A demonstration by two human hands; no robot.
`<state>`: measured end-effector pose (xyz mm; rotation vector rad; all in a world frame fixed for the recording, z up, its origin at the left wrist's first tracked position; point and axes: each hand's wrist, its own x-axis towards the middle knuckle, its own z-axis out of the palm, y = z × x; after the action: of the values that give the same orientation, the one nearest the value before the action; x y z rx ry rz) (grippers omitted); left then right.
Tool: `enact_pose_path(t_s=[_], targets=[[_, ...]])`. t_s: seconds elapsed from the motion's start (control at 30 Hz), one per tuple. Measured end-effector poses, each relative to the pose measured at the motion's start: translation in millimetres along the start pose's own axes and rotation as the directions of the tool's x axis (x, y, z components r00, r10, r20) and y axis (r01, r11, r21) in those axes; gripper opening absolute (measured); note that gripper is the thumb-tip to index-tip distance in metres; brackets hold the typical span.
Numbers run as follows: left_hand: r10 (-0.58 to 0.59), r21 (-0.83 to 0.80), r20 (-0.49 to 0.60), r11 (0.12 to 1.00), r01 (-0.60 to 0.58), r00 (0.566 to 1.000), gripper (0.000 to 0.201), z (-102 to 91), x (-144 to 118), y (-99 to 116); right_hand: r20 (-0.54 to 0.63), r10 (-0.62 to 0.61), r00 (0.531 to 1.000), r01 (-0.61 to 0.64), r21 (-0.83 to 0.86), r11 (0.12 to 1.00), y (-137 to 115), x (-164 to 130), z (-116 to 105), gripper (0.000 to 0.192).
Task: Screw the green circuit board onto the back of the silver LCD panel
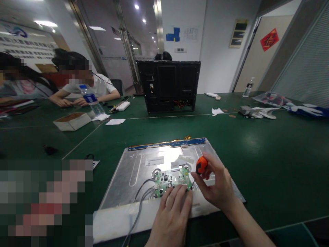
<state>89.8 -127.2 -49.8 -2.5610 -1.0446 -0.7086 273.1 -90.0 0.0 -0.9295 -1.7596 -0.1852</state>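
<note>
My right hand (217, 183) grips a screwdriver by its orange and black handle (202, 164). Its thin shaft slants down to the lower right corner of a green circuit board (171, 178). My left hand (173, 212) lies with outstretched fingers over the board's lower edge, hiding part of it. Beneath the board is a large silver metal panel (136, 171), with a blue circuit strip (167, 144) along its far edge. Grey cables (140, 207) run from the board's left side toward me, across a white strip (120, 221) at the panel's near edge.
A black monitor-like housing (171, 85) stands upright across the green table (257, 154). At left are a small open box (73, 121), a water bottle (92, 99) and seated people. White gloves (262, 112) and another bottle (248, 87) are at far right. Pixelation covers the lower left.
</note>
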Motion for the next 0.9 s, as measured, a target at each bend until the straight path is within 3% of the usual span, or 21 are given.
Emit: enact_pose_path(t_s=[0.23, 0.43, 0.53, 0.9], targets=[[0.202, -0.068, 0.090, 0.978, -0.196, 0.975, 0.038, -2.2, -10, -8, -0.009, -0.038, 0.999, 0.038, 0.006, 0.999, -1, 2, 0, 0.045], [0.194, -0.213, 0.284, 0.968, -0.135, 0.939, 0.063, 0.7, -9, -9, 0.015, -0.049, 0.999, 0.049, 0.018, 0.999, -1, 3, 1, 0.045], [0.207, -0.250, 0.326, 0.960, -0.127, 0.922, 0.068, -0.3, -8, -10, 0.032, -0.049, 0.998, 0.049, 0.012, 0.999, 0, 3, 2, 0.047], [0.161, -0.224, 0.260, 0.969, -0.103, 0.952, 0.067, -3.0, -8, -7, 0.085, 0.026, 0.996, -0.027, 0.018, 0.999, 1, 0, -1, 0.057]])
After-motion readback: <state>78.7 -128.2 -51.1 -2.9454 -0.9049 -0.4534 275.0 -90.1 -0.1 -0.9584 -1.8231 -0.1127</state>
